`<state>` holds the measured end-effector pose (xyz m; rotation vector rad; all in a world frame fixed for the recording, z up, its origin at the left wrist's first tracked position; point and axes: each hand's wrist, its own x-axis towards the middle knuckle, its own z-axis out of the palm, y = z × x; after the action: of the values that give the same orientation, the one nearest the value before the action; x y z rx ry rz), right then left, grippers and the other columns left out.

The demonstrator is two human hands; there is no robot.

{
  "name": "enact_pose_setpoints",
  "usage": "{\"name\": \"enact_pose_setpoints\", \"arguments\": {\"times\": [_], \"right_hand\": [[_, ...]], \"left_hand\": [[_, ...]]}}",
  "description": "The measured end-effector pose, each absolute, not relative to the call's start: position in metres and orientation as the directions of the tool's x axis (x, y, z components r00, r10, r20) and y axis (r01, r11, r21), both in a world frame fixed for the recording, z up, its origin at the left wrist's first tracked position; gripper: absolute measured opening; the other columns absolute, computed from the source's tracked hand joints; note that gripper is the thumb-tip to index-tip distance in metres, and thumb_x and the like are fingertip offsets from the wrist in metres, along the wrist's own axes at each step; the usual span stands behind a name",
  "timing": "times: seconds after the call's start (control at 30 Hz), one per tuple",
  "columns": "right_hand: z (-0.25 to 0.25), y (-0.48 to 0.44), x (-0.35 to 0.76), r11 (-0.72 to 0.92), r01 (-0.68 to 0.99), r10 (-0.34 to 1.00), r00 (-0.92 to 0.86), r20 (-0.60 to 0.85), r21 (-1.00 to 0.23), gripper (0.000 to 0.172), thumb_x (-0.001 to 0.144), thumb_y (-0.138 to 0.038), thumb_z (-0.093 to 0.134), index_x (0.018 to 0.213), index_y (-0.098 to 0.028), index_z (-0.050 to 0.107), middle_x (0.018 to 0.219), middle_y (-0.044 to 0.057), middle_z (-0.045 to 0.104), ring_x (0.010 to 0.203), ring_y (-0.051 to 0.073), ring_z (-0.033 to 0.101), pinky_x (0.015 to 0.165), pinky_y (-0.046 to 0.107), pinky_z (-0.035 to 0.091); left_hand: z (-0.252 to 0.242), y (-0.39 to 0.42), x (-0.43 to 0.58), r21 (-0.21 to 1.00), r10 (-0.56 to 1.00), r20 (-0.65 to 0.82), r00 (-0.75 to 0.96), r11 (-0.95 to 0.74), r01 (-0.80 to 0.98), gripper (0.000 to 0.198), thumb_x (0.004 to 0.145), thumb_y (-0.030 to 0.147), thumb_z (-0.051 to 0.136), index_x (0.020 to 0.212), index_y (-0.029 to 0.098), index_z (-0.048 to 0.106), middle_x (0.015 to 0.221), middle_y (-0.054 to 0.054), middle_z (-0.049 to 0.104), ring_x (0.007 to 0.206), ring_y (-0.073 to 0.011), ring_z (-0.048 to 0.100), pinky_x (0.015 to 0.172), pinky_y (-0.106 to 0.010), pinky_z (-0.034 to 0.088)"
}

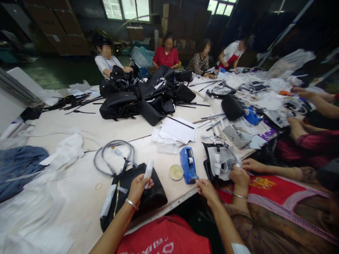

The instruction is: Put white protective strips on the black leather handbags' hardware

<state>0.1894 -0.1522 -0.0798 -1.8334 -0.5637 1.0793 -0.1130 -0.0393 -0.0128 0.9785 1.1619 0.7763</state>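
Note:
My left hand (137, 187), with a bracelet on the wrist, grips a white rolled paper wad (148, 170) over a black handbag (132, 197) lying at the table's near edge. The bag has a gold zipper and white paper tucked at its left side. A grey cord loop (113, 155) lies just behind it. My right hand (207, 188) is at the table edge, fingers curled, touching the near end of a blue tape dispenser (188, 165). Whether it pinches any tape is not visible. A small round dish (176, 171) sits between bag and dispenser.
A neighbour's hands (239, 175) work on a paper-wrapped black bag (219, 160) to my right. A stack of white paper sheets (177, 132) lies mid-table, and behind it a pile of black handbags (148, 95). Several people sit around the table. White wrapping (63, 151) and blue cloth (18, 165) lie left.

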Motion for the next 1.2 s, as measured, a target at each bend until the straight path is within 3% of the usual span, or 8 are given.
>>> {"name": "enact_pose_setpoints", "arguments": {"times": [0.1,0.23,0.3,0.53,0.83,0.97,1.03,1.2], "right_hand": [[-0.083,-0.158,0.193,-0.504,0.059,0.748,0.528,-0.402,-0.862,0.023,0.071,-0.041,0.054,0.065,-0.02,0.049,0.057,-0.001,0.054,0.048,0.011,0.046,0.047,0.023,0.036],[-0.082,-0.164,0.192,-0.57,0.488,0.782,0.568,-0.255,-0.661,0.017,0.076,-0.036,0.049,0.067,-0.022,0.053,0.06,0.004,0.058,0.057,0.018,0.053,0.055,0.029,0.036],[-0.07,-0.156,0.179,-0.491,0.568,0.842,0.503,-0.193,-0.66,0.02,0.08,-0.04,0.045,0.075,-0.023,0.056,0.067,0.005,0.063,0.065,0.021,0.058,0.061,0.031,0.039],[0.008,-0.085,0.075,0.036,0.362,0.999,-0.026,0.028,-0.932,0.021,0.087,-0.034,0.041,0.091,-0.022,0.058,0.073,0.0,0.063,0.063,0.015,0.056,0.061,0.025,0.041],[0.011,-0.043,0.042,0.316,0.578,0.941,-0.29,0.173,-0.752,0.018,0.086,-0.021,0.041,0.086,-0.022,0.059,0.08,0.001,0.064,0.074,0.015,0.058,0.069,0.024,0.038],[0.008,-0.035,0.045,0.293,0.645,0.944,-0.311,0.109,-0.706,0.016,0.085,-0.021,0.044,0.097,-0.023,0.053,0.078,0.001,0.063,0.072,0.016,0.059,0.064,0.024,0.037],[0.005,-0.031,0.046,0.23,0.632,0.96,-0.271,0.066,-0.741,0.027,0.082,-0.02,0.047,0.109,-0.022,0.047,0.072,-0.001,0.061,0.067,0.016,0.058,0.061,0.024,0.036],[-0.01,-0.027,0.045,0.07,0.335,0.982,-0.191,0.005,-0.94,0.037,0.08,-0.021,0.05,0.115,-0.022,0.039,0.064,-0.005,0.056,0.06,0.014,0.056,0.061,0.025,0.04]], "left_hand": [[-0.012,-0.04,-0.113,0.922,0.899,-0.375,0.226,0.388,-0.012,0.029,0.067,0.04,0.069,0.076,0.013,0.061,0.064,-0.002,0.066,0.059,-0.014,0.063,0.054,-0.023,0.046],[-0.011,-0.041,-0.112,0.921,0.904,-0.374,0.206,0.389,-0.036,0.027,0.066,0.038,0.069,0.07,0.014,0.058,0.06,-0.002,0.065,0.055,-0.0142,0.062,0.051,-0.023,0.045],[-0.011,-0.041,-0.111,0.92,0.907,-0.372,0.2,0.388,-0.048,0.026,0.067,0.037,0.069,0.07,0.014,0.055,0.059,-0.002,0.064,0.054,-0.0142,0.062,0.049,-0.023,0.044],[-0.012,-0.04,-0.108,0.927,0.916,-0.358,0.181,0.372,-0.052,0.034,0.07,0.035,0.067,0.091,0.013,0.052,0.058,-0.001,0.062,0.049,-0.0138,0.06,0.046,-0.023,0.043],[-0.014,-0.043,-0.113,0.951,0.925,-0.289,0.248,0.306,-0.033,0.027,0.076,0.032,0.06,0.093,0.013,0.049,0.061,0.0,0.061,0.052,-0.0117,0.059,0.049,-0.021,0.042],[-0.009,-0.045,-0.117,0.95,0.914,-0.277,0.297,0.306,-0.055,0.024,0.079,0.033,0.058,0.091,0.015,0.048,0.064,0.0,0.062,0.055,-0.0117,0.059,0.05,-0.021,0.041],[-0.006,-0.045,-0.118,0.948,0.907,-0.274,0.321,0.31,-0.067,0.024,0.08,0.034,0.058,0.092,0.016,0.049,0.065,0.0,0.062,0.056,-0.0118,0.06,0.051,-0.021,0.041],[-0.002,-0.044,-0.114,0.945,0.91,-0.267,0.318,0.313,-0.1,0.025,0.082,0.037,0.056,0.095,0.016,0.049,0.065,0.001,0.06,0.056,-0.0107,0.057,0.051,-0.021,0.04]]}}
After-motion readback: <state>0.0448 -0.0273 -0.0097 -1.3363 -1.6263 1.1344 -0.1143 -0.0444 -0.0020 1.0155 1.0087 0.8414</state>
